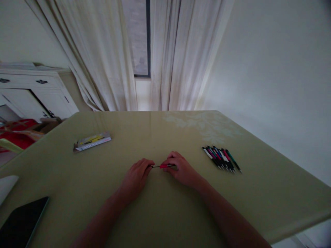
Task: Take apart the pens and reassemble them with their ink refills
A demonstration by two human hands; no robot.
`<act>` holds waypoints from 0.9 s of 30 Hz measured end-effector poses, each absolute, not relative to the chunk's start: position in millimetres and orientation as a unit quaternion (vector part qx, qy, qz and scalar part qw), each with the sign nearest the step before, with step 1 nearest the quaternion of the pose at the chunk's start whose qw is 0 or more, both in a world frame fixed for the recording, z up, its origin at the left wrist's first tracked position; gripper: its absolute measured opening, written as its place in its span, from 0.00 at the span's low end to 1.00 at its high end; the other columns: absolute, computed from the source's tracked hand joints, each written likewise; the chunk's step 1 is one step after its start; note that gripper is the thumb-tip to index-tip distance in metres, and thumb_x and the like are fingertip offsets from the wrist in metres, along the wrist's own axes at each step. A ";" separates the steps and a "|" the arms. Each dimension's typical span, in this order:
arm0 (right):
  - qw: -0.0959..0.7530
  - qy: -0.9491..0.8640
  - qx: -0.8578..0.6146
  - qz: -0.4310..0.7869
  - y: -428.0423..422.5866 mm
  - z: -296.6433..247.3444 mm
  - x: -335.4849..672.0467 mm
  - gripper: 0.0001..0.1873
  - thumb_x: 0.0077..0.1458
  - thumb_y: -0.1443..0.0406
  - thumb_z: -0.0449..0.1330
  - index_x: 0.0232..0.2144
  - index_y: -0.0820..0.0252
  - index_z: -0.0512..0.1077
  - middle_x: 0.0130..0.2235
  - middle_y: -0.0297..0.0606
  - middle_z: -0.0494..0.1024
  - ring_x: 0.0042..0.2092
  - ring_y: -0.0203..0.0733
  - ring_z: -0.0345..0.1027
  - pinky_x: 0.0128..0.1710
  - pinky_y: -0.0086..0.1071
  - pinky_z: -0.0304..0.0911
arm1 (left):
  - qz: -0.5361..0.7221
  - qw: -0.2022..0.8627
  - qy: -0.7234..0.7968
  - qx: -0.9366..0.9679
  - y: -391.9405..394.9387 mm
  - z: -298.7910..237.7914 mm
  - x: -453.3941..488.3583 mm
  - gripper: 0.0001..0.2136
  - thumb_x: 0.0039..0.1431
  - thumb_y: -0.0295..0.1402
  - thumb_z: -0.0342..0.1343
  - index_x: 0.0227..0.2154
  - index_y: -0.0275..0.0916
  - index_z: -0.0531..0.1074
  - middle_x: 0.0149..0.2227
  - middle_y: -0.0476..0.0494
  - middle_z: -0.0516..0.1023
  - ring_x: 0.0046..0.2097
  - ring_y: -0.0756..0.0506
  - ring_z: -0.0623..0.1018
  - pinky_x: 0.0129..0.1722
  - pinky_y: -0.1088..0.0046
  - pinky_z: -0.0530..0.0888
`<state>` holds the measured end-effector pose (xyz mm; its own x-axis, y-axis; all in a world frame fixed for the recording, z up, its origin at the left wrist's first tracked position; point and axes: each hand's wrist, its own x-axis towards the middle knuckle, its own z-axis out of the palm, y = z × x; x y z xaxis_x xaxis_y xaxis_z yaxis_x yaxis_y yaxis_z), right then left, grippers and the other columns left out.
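Near the middle of the table, my right hand [180, 167] is closed around a red pen barrel [163, 166] with a dark end, lying level between thumb and fingers. A thin dark pen refill [156, 167] spans the small gap from the barrel to my left hand [138, 175], whose fingertips pinch its other end. That pinched end is mostly hidden by the fingers. To the right of my right hand, several pens [221, 159] in different colours lie side by side in a slanted row, tips toward me.
A flat printed box [92, 142] lies at the back left of the green-covered table [144, 137]. At the near left are a dark tablet or phone [23, 224] and a white sheet-like thing [7, 186]. Curtains and a wall stand behind and to the right.
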<state>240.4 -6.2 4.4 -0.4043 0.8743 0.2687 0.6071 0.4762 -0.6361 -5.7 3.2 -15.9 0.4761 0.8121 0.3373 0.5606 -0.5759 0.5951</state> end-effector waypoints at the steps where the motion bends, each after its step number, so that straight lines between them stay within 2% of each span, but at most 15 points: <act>1: 0.294 -0.807 -0.460 0.226 -5.1 4.3 241.9 0.07 0.63 0.65 0.67 0.43 0.56 0.83 0.42 0.41 0.75 0.47 0.45 0.68 0.50 0.37 0.63 | 0.305 0.206 0.408 0.836 3.3 -16.1 -6.1 0.12 0.73 0.32 0.44 0.47 0.42 0.74 0.43 0.44 0.78 0.45 0.42 0.78 0.49 0.61 0.74; 5: 0.288 -0.805 -0.471 0.216 -0.2 5.2 249.3 0.07 0.63 0.67 0.66 0.44 0.57 0.82 0.41 0.41 0.77 0.46 0.44 0.69 0.49 0.36 0.63 | 0.295 0.197 0.421 0.835 6.2 -19.1 -8.7 0.14 0.73 0.29 0.42 0.47 0.42 0.74 0.45 0.43 0.76 0.46 0.42 0.77 0.50 0.59 0.73; 13: 0.291 -0.717 -0.576 0.263 9.1 2.4 273.1 0.12 0.57 0.71 0.67 0.45 0.61 0.77 0.35 0.38 0.81 0.35 0.39 0.73 0.37 0.31 0.65 | 0.323 0.170 0.451 0.815 12.4 -24.4 -11.1 0.11 0.71 0.28 0.44 0.44 0.41 0.72 0.43 0.43 0.76 0.45 0.42 0.76 0.50 0.59 0.73; 19: 0.305 -0.680 -0.630 0.218 12.3 1.8 275.9 0.04 0.58 0.67 0.68 0.36 0.62 0.77 0.35 0.40 0.81 0.34 0.40 0.73 0.36 0.31 0.64 | 0.340 0.188 0.434 0.813 10.0 -18.5 -7.4 0.12 0.72 0.29 0.43 0.43 0.42 0.73 0.42 0.43 0.76 0.44 0.42 0.76 0.48 0.60 0.72; 21: 0.325 -0.698 -0.608 0.193 8.7 6.4 267.5 0.05 0.62 0.64 0.66 0.36 0.62 0.78 0.35 0.40 0.80 0.35 0.40 0.72 0.37 0.32 0.64 | 0.347 0.191 0.424 0.814 7.9 -16.5 -5.0 0.12 0.73 0.30 0.43 0.43 0.42 0.73 0.42 0.42 0.76 0.45 0.42 0.76 0.48 0.60 0.72; 24: 0.340 -0.749 -0.520 0.230 -1.6 13.5 247.1 0.10 0.65 0.59 0.64 0.41 0.59 0.79 0.38 0.38 0.79 0.36 0.38 0.72 0.38 0.30 0.64 | 0.345 0.195 0.406 0.823 3.4 -14.8 -1.0 0.14 0.73 0.31 0.42 0.43 0.43 0.74 0.42 0.42 0.76 0.45 0.42 0.76 0.48 0.60 0.72; 27: 0.317 -0.789 -0.474 0.231 -11.5 17.1 228.5 0.07 0.64 0.61 0.66 0.38 0.59 0.80 0.36 0.37 0.79 0.36 0.38 0.72 0.41 0.32 0.64 | 0.349 0.204 0.394 0.826 -0.1 -14.9 1.0 0.13 0.74 0.31 0.43 0.46 0.43 0.74 0.43 0.42 0.77 0.46 0.42 0.76 0.49 0.61 0.72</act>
<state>228.5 -11.5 17.1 -0.3506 0.8935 0.2808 0.6004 0.4445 -0.6648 1.0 -0.1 -14.9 0.4471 0.7920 0.4157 0.5081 -0.6074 0.6107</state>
